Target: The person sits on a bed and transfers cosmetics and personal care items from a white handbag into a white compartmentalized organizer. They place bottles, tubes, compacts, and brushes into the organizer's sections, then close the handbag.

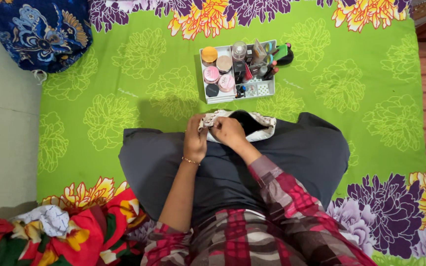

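Both hands grasp a pale pouch (252,125) on the lap: left hand (195,140) and right hand (227,132) clenched on its open edge. A tray of cosmetics (265,88) sits just beyond on the bed (139,74).

White cosmetics tray (265,90), perhaps jars (211,75)

One white organiser tray (267,89) – holding five round jars (218,74), lids orange, tan, pink, pink and black. One open fabric pouch (260,129), two hands, one blue patterned pillow (40,32) – tubes too crowded for counting.
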